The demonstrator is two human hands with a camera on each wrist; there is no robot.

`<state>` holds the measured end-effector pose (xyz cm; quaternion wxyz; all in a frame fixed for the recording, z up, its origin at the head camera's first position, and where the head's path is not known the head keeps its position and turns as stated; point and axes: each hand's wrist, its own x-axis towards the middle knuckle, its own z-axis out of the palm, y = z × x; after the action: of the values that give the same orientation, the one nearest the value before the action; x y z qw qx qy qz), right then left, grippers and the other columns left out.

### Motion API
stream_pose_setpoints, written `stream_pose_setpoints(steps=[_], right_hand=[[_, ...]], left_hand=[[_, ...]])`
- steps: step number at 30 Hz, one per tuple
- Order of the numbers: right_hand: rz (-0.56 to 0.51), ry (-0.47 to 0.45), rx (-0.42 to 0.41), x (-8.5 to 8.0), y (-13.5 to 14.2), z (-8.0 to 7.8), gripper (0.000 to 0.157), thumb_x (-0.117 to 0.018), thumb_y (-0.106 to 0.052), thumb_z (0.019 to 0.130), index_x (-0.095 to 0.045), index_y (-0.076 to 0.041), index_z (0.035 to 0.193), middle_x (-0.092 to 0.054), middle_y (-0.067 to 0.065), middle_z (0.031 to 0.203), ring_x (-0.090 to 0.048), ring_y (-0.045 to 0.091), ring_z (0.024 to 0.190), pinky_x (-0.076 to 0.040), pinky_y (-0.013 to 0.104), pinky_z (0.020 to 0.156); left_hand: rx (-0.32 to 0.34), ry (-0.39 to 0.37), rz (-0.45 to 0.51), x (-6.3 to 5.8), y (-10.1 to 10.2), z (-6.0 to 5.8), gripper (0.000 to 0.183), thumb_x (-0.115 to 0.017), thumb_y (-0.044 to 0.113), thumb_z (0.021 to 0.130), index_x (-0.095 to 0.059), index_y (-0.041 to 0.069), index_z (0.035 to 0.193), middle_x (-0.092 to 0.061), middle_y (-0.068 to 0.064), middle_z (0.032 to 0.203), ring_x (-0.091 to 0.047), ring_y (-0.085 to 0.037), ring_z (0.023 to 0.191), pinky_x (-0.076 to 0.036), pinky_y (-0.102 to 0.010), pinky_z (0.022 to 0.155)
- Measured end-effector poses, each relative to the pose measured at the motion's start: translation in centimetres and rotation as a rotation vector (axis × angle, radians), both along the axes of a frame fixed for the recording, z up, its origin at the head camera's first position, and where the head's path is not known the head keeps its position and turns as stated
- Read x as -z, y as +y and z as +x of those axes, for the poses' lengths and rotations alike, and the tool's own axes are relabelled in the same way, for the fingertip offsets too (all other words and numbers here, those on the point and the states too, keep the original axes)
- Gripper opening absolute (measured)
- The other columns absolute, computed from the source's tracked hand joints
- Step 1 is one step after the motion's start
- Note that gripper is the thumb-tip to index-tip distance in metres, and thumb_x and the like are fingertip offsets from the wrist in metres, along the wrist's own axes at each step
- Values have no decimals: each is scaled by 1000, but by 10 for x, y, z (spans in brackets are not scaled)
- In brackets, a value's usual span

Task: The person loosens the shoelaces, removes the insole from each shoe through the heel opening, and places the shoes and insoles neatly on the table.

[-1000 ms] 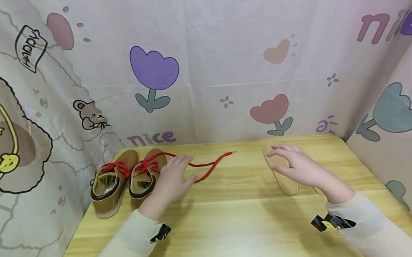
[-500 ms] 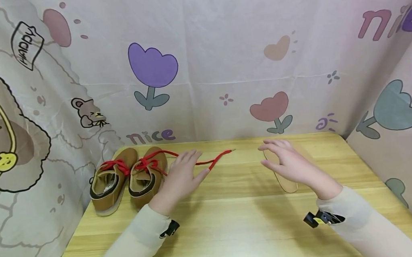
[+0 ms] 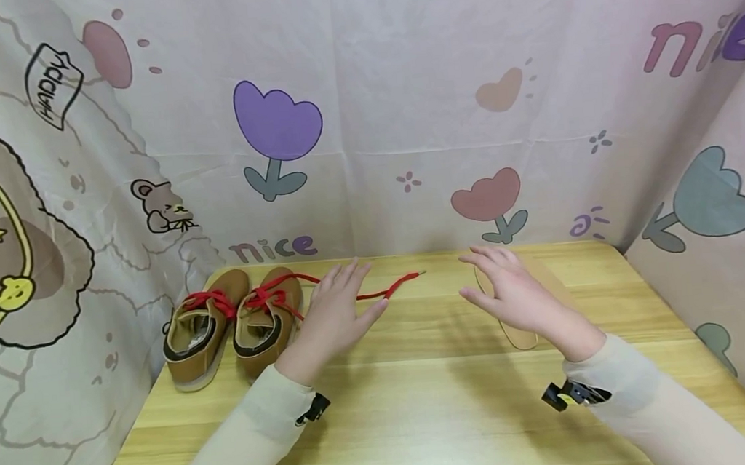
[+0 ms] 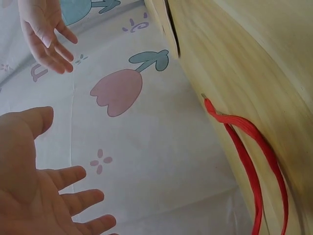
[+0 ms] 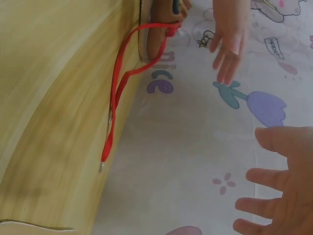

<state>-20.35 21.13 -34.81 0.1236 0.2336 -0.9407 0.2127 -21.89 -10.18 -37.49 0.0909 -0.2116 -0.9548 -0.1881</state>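
My left hand (image 3: 335, 317) hovers over the table just right of a pair of tan shoes, fingers spread and holding nothing. The nearer shoe (image 3: 257, 355) has a red lace (image 3: 405, 281) trailing right across the wood, partly hidden behind that hand. Beside it stands the other shoe (image 3: 189, 367), its red lace tied. My right hand (image 3: 512, 294), also with nothing in it, hangs above a thin tan insole (image 3: 521, 337) and covers much of it. Both palms face each other with a gap between, as the left wrist view shows with the right hand (image 4: 43, 34) opposite.
The light wooden table (image 3: 400, 420) meets a patterned curtain (image 3: 371, 211) at its back edge. More of the same cloth hangs along the left and right sides. Each sleeve bears a small black wrist camera (image 3: 314, 408).
Both hands have moved toward each other: the left one rightward, away from the shoes, and the right one leftward over the insole. The shoes and lace have stayed put.
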Motion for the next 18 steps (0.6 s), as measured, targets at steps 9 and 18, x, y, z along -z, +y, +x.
stream_pose_setpoints(steps=[9,18], right_hand=[[39,17,18,4,-1,-4,69,-66,-43,95,-42,-11,151,-29,21,160,-19,45,147,-23,69,111],[76,14,31,7,-3,-5,79,-62,-54,94,-33,-17,157,-20,19,164,-11,43,150,-16,73,110]], left_hand=[[-13,23,-33,0,1,-1,82,-43,70,96,-28,22,160,-19,-7,166,-16,-39,151,-12,-60,119],[-29,43,-85,2,1,-2,85,-42,72,95,-22,23,162,-13,-7,167,-8,-38,152,-4,-57,120]])
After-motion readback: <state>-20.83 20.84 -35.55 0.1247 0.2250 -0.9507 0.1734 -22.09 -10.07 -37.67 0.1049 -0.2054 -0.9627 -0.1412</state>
